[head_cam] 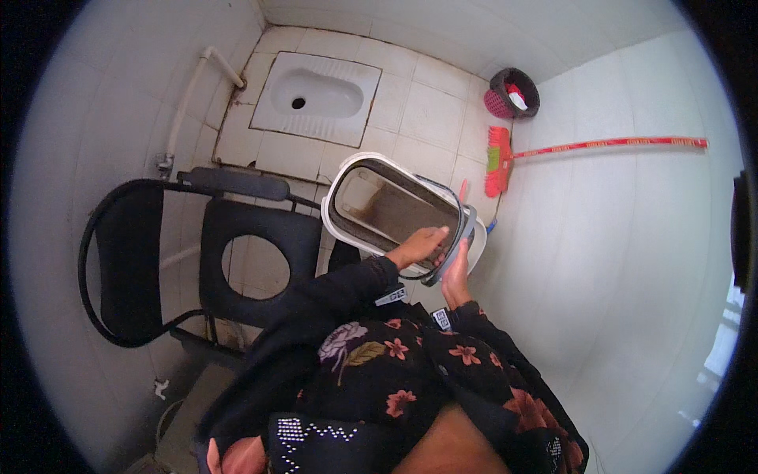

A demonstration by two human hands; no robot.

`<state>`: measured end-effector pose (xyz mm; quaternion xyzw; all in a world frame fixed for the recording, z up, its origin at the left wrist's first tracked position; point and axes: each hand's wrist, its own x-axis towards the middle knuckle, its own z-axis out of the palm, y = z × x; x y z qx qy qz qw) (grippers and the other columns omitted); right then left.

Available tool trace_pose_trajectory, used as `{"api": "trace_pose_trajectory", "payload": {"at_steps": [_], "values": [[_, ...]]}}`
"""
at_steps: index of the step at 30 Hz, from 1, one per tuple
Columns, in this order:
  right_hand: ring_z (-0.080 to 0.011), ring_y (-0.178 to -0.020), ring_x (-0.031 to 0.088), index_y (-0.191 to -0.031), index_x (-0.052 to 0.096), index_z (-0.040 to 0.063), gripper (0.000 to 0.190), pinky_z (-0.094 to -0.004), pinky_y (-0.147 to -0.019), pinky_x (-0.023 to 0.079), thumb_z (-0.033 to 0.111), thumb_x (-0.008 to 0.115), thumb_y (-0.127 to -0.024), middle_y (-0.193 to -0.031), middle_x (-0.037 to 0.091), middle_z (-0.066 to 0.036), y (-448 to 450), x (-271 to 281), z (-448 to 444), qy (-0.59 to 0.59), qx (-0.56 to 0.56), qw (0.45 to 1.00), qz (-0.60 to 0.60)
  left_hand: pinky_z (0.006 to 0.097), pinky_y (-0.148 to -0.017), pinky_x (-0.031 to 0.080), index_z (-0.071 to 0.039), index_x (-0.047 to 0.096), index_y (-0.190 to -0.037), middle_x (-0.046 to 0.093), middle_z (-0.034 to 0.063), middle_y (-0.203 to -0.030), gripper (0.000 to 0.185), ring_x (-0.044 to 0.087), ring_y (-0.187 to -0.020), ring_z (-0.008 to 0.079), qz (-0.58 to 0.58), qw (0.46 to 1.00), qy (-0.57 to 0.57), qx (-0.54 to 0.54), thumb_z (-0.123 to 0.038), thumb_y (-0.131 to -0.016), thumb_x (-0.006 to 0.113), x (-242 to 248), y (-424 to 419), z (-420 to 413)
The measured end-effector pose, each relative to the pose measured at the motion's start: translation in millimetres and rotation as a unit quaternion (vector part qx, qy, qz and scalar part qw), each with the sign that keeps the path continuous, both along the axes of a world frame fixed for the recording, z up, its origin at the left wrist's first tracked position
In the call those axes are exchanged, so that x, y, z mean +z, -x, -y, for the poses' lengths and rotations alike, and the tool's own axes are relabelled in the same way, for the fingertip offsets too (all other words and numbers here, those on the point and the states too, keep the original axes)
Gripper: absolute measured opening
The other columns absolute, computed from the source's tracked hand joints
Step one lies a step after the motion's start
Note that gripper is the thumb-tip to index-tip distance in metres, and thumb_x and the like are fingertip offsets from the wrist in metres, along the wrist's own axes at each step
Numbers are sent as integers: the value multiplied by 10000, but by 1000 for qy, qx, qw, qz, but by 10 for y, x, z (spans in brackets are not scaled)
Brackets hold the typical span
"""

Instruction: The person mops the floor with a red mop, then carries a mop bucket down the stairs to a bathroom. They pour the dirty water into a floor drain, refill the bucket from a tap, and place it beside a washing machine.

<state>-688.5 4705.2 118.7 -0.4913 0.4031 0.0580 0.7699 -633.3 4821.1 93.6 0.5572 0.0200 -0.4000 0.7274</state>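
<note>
In front of me is an oblong white bucket (333,204) with a dark, dirty inside and a light bottom. A thin dark handle (462,207) arches across its right end, beside a grey band (468,228). My left hand (421,246) reaches over the near rim into the right end, thumb raised. Its other fingers are partly hidden, so its grip is unclear. Against the outside of that end, my right hand (456,275) holds the bucket by the grey band, fingers pointing up.
A black commode chair (213,219) with a round seat hole stands at left. Beyond the bucket, a squat toilet (317,98) is set in the tiled floor. A red broom (500,161) leans by the right wall, near a waste basket (497,103). A pipe (188,98) runs along the left wall.
</note>
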Motion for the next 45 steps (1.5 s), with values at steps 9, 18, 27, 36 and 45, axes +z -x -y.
{"api": "trace_pose_trajectory", "payload": {"at_steps": [9,18,27,36,45], "values": [[-234,-1159,428,-1299,332,3,731,-335,-983,320,605,254,-891,-1272,433,-122,-850,0,-332,45,67,997,10,392,-769,466,60,596,-963,588,275,-981,384,576,-939,394,69,979,-183,-63,-262,-755,606,-18,-967,190],[-196,-1153,443,-1274,368,-25,681,-296,-969,340,543,233,-924,-1247,445,-115,-1298,-379,-582,42,155,986,-36,274,-523,457,15,572,-801,601,63,-673,201,560,-582,132,-54,995,-71,37,-183,-805,603,-253,-1411,-167],[-227,-863,563,-1067,503,-9,341,-319,-759,453,270,538,-874,-1037,553,-148,-736,-591,115,346,234,908,-25,226,-398,394,-15,548,-774,471,-10,-551,208,446,-433,74,-68,975,-197,77,-209,-814,610,22,-1771,-276],[-279,-1203,366,-1367,191,20,788,-416,-920,392,474,539,-825,-1326,346,-173,-605,-1348,1163,49,105,971,-210,249,-380,394,-51,494,-710,422,-17,-501,154,411,-391,75,-80,973,-214,32,-135,-803,585,518,-2029,-418],[-173,-684,525,-945,436,-18,217,-349,-601,563,187,476,-887,-801,460,-72,-962,-1333,1014,33,199,971,-124,246,-370,364,10,540,-738,448,9,-542,183,439,-410,100,-54,971,-233,25,-169,-759,574,663,-2330,-495]]}}
